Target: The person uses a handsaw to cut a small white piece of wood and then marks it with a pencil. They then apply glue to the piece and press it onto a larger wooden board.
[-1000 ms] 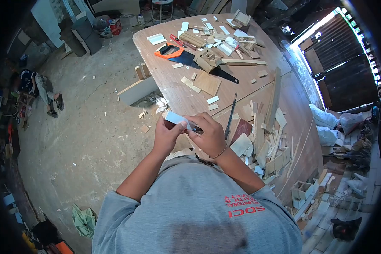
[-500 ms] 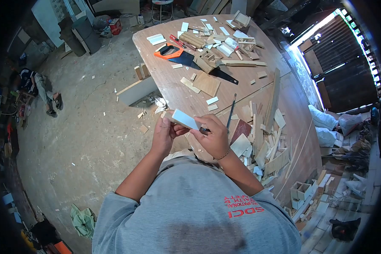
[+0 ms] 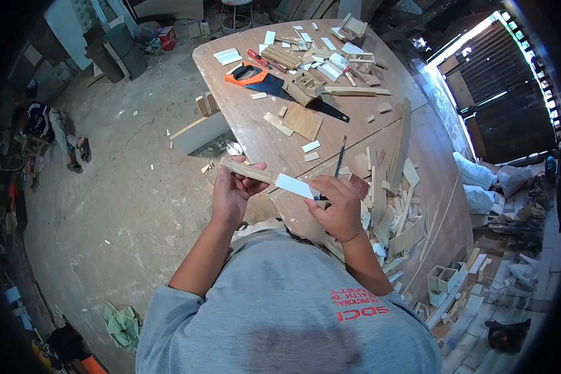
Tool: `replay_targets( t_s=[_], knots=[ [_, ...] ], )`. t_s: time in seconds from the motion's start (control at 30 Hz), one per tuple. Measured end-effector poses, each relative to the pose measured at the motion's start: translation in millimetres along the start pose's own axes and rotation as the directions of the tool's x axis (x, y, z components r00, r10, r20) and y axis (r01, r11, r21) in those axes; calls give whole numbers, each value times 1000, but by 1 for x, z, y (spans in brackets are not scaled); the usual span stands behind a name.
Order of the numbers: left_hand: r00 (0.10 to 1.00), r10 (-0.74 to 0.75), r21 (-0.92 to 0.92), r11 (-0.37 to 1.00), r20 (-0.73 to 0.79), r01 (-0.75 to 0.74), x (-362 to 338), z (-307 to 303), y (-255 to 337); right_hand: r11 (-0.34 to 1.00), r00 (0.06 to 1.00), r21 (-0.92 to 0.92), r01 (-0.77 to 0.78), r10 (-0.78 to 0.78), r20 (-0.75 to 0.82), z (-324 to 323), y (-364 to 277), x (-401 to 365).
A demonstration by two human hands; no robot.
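Observation:
My left hand [image 3: 234,194] is wrapped round a narrow wooden strip [image 3: 249,171], tilted down toward the right. Its right end meets a small white piece [image 3: 297,186], pinched at the far end by my right hand [image 3: 338,204]. A small dark item shows at my right fingertips, too small to name. Both hands are above the table's near edge. Beyond my right hand a thin dark stick [image 3: 341,156] lies on the table [image 3: 268,131].
A handsaw with an orange handle [image 3: 245,75], a wooden block assembly [image 3: 302,87] and many wood scraps [image 3: 408,230] lie on the table. A white board [image 3: 199,134] stands beside it. A person [image 3: 53,128] sits at the far left.
My hands have moved apart. The wooden strip now shows at length to the left of the white piece, and the white piece has shifted right and slightly down with my right hand.

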State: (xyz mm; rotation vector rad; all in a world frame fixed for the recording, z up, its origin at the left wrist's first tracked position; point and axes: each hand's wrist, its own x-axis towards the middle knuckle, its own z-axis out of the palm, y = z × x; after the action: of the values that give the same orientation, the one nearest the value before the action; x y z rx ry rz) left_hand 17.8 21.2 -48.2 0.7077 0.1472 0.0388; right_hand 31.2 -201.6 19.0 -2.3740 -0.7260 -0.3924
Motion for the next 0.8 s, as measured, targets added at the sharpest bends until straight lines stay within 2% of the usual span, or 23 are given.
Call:
replay_targets(
  t_s=[0.17, 0.33, 0.43, 0.5, 0.53, 0.6, 0.8],
  knots=[
    [1000, 11, 11, 1000, 21, -12, -3, 2, 1, 1000, 1000, -5, 21, -21, 10, 6, 3, -5],
    [999, 17, -19, 1000, 50, -16, -7, 5, 6, 996, 995, 41, 84, -82, -50, 11, 4, -7],
    [996, -33, 12, 999, 84, 32, -9, 15, 13, 992, 988, 57, 113, -106, -108, 15, 5, -10],
    [984, -69, 88, 995, 166, 55, -16, 31, 12, 989, 984, 59, 132, -124, -127, 17, 5, -11],
    [984, -67, 87, 995, 164, 54, -19, 35, 8, 987, 979, 60, 150, -140, -149, 18, 4, -11],
    [980, -122, 200, 976, 154, 90, -25, 41, 0, 986, 980, 72, 151, -140, -140, 22, 3, -14],
    [991, -46, 237, 971, 129, 14, -23, 39, -11, 987, 986, 101, 124, -111, -124, 20, -3, -15]
  ],
)
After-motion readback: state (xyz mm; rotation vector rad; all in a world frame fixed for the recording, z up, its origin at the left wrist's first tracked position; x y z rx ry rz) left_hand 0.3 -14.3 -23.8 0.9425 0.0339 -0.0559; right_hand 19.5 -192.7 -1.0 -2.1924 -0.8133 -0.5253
